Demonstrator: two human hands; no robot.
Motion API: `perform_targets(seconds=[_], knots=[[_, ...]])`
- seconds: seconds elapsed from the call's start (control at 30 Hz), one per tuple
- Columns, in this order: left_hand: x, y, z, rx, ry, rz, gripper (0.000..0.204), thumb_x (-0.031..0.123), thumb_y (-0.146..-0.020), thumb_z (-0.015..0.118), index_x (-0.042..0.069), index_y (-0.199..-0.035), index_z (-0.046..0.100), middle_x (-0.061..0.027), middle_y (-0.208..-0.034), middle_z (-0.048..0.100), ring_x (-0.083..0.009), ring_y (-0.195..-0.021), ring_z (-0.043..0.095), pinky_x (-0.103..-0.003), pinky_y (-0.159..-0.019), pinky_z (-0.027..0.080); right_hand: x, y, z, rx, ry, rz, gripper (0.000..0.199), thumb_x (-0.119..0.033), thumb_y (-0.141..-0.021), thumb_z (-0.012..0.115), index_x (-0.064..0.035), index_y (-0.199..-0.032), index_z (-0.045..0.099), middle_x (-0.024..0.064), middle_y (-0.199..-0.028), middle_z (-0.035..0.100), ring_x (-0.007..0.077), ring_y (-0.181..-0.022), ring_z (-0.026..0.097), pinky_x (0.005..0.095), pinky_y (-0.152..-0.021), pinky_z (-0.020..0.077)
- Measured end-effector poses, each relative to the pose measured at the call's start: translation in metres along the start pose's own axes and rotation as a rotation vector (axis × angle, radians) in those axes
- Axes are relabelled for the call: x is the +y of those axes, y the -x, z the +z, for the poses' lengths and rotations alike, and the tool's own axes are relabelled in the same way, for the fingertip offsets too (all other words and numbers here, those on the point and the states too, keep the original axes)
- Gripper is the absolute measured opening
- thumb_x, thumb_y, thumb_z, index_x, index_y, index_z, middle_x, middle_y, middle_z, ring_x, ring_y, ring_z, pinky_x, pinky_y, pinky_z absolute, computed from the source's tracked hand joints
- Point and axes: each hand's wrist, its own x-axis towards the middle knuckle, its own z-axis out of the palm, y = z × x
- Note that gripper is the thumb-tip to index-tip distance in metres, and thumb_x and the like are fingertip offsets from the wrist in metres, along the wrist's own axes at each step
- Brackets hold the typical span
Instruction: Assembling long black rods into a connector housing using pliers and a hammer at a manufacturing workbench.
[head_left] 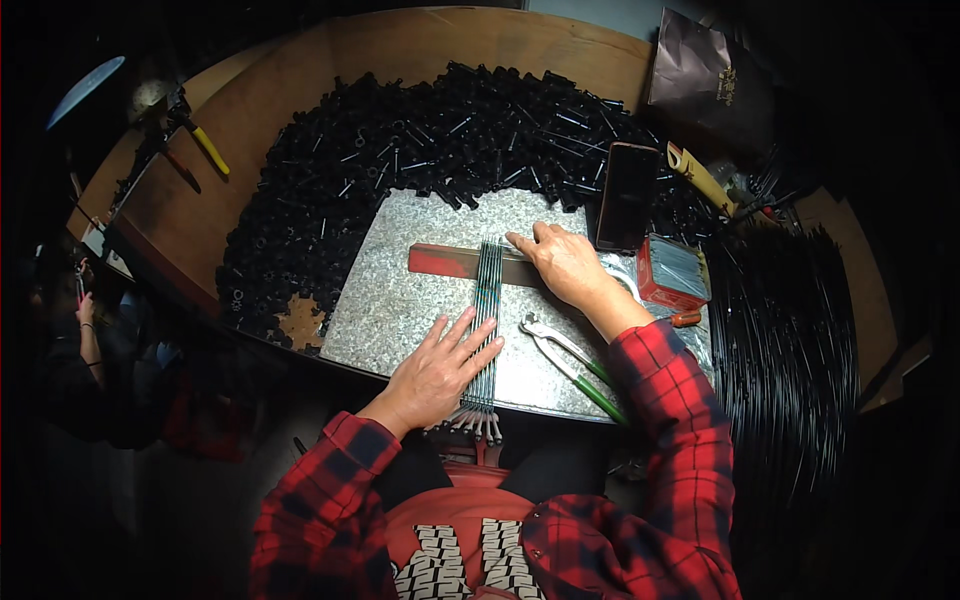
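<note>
A bundle of thin dark rods (487,330) lies side by side across a flat dark red bar (445,261) on a speckled grey board (385,215). Their pale knobbed lower ends stick out past the board's near edge. My left hand (428,378) is open, its spread fingertips resting on the rods. At the rods' far ends is my right hand (567,264), its index finger stretched toward them and its other fingers partly hidden; I see nothing held in it. Pliers (570,368) with green handles lie right of the rods, jaws pointing away from me.
Behind the board rises a heap of small black parts (420,140) inside a brown curved wall (430,35). A phone (627,195) stands upright beside a red box (672,275). Long black rods (790,340) hang at the right, below a dark paper bag (705,85).
</note>
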Motion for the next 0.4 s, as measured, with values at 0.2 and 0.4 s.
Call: perform_targets(seconds=[0.2,0.4], knots=[[0.0003,-0.0009,-0.0009,0.003,0.013,0.002,0.060,0.003,-0.078,0.054,0.006,-0.138,0.045,-0.0156,-0.147,0.036,-0.0360,-0.139,0.028,-0.053,-0.111,0.026,0.0012,0.0000,0.0013,-0.004,-0.001,-0.001,0.043,-0.008,-0.086,0.049,-0.0167,-0.126,0.058,0.0117,-0.087,0.057,0.0272,-0.084,0.063,0.0383,-0.069,0.0515],[0.0002,-0.0009,-0.0007,0.000,0.005,0.003,0.060,0.003,-0.078,0.054,0.006,-0.137,0.046,-0.0156,-0.147,0.036,-0.0364,-0.139,0.028,-0.053,-0.111,0.026,-0.0006,-0.0008,0.0002,-0.002,-0.008,-0.003,0.044,-0.008,-0.085,0.049,-0.0173,-0.127,0.057,0.0112,-0.087,0.057,0.0270,-0.084,0.063,0.0382,-0.069,0.0517]])
